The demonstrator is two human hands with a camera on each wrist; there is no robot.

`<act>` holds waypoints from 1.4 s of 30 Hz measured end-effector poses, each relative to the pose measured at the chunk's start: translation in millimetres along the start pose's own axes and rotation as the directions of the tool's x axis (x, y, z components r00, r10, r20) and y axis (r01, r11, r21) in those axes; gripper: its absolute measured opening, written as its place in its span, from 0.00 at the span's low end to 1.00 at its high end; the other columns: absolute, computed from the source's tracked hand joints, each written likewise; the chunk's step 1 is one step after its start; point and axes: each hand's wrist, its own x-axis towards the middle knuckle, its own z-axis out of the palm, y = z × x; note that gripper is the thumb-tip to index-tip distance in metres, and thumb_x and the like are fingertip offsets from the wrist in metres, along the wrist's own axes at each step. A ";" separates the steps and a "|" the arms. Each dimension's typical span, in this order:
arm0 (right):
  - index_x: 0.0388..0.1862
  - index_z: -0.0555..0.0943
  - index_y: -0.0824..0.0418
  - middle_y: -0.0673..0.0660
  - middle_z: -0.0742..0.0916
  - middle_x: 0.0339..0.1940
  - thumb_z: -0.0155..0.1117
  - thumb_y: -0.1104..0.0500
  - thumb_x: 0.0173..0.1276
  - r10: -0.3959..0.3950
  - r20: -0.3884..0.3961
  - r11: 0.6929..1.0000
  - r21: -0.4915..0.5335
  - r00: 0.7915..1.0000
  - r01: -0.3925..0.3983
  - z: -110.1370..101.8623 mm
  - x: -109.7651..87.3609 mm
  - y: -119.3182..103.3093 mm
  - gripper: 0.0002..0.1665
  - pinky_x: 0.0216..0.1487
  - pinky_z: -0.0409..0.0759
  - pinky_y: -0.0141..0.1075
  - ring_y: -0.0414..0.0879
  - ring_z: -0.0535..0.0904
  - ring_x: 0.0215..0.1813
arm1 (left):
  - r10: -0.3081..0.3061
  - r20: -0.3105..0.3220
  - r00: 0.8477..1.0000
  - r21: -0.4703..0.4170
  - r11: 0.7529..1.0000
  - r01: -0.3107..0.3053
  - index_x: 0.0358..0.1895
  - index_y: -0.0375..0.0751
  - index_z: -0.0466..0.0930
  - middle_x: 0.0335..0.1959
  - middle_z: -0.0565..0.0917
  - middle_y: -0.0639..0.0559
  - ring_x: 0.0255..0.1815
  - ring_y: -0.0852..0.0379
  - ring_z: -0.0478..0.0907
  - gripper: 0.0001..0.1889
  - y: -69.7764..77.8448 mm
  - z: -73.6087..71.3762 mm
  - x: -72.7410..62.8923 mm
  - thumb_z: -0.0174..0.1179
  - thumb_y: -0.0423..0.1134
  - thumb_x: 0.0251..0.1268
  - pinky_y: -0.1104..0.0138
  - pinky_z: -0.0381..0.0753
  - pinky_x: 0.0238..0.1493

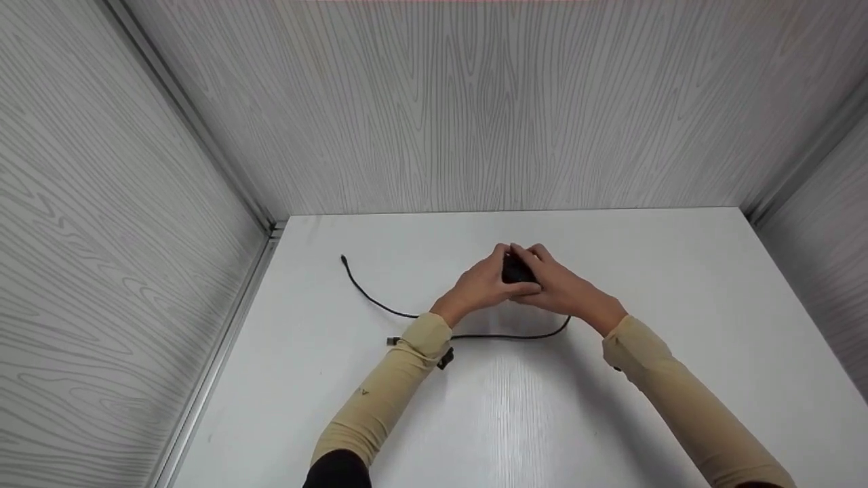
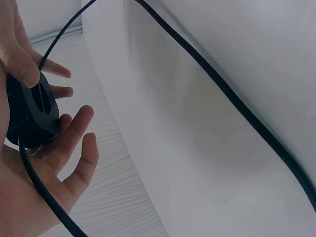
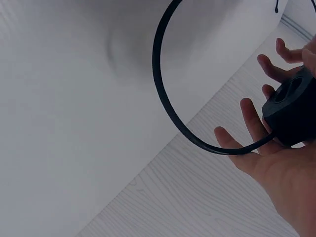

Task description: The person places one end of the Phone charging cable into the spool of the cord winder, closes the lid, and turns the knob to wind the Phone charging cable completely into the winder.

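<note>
The device (image 1: 517, 271) is held above the table (image 1: 692, 285), clamped between fingers of the left hand (image 1: 480, 281) and right hand (image 1: 566, 288); it could be dropped if the cable (image 1: 508, 337), looped below, is caught by a sleeve (image 1: 380, 400)

Tan forearm sleeves (image 1: 383, 403), small dark mark (image 1: 364, 392), black fabric (image 1: 338, 469)

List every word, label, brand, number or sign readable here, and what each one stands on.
No text is readable in any view.
Left sleeve: one small dark mark, too small to make out.
Black device and cable: no lettering discernible.
</note>
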 end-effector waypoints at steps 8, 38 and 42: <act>0.86 0.52 0.68 0.71 0.67 0.71 0.70 0.55 0.72 0.037 -0.002 0.999 -0.034 0.999 -0.037 0.8 3.0 1.2 0.54 0.65 0.80 0.56 0.62 0.77 0.64 | -0.007 0.072 0.997 0.025 1.000 0.006 0.80 0.45 0.55 0.68 0.79 0.45 0.53 0.57 0.82 0.49 2.3 -3.8 -4.9 0.58 0.73 0.69 0.61 0.81 0.57; 0.83 0.58 0.57 0.66 0.63 0.72 0.72 0.52 0.71 0.142 -0.134 0.987 0.092 0.981 -0.130 -36.0 -3.4 4.9 0.48 0.66 0.76 0.57 0.60 0.73 0.66 | -0.022 0.146 0.989 0.261 0.965 -0.017 0.45 0.45 0.87 0.39 0.88 0.54 0.37 0.63 0.78 0.08 -33.2 56.9 -24.7 0.67 0.44 0.71 0.66 0.80 0.40; 0.83 0.59 0.57 0.66 0.64 0.72 0.71 0.52 0.71 0.148 -0.145 0.986 0.096 0.978 -0.135 -40.4 -5.2 6.2 0.48 0.66 0.76 0.56 0.60 0.73 0.65 | -0.014 0.153 0.988 0.265 0.964 -0.027 0.43 0.44 0.87 0.39 0.88 0.53 0.36 0.63 0.76 0.06 -37.7 55.1 -26.5 0.63 0.40 0.74 0.67 0.79 0.41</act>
